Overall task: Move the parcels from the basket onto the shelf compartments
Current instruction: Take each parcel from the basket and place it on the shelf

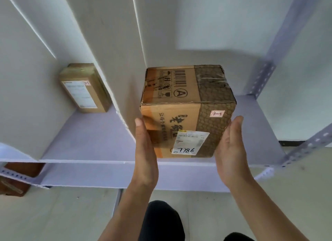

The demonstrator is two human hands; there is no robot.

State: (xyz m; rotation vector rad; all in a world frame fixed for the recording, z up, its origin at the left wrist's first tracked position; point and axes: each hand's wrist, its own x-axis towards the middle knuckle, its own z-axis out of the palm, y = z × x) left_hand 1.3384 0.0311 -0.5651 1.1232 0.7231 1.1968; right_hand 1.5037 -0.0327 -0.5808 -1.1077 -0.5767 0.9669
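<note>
A brown cardboard parcel (186,111) with a white shipping label and a small tag marked 2-3 sits on the pale shelf board (258,133) in the right compartment, against the white divider. My left hand (145,151) lies flat against its left side with straight fingers. My right hand (230,147) is held open at the parcel's right side, palm facing it. A smaller brown parcel (84,88) with a white label stands in the compartment to the left. The basket is out of view.
A white divider (115,64) separates the two compartments. A perforated grey metal upright (262,75) frames the shelf on the right, with a brace (305,147) lower down. More brown boxes (16,181) show on a lower shelf at the left. My legs (161,221) stand on pale floor.
</note>
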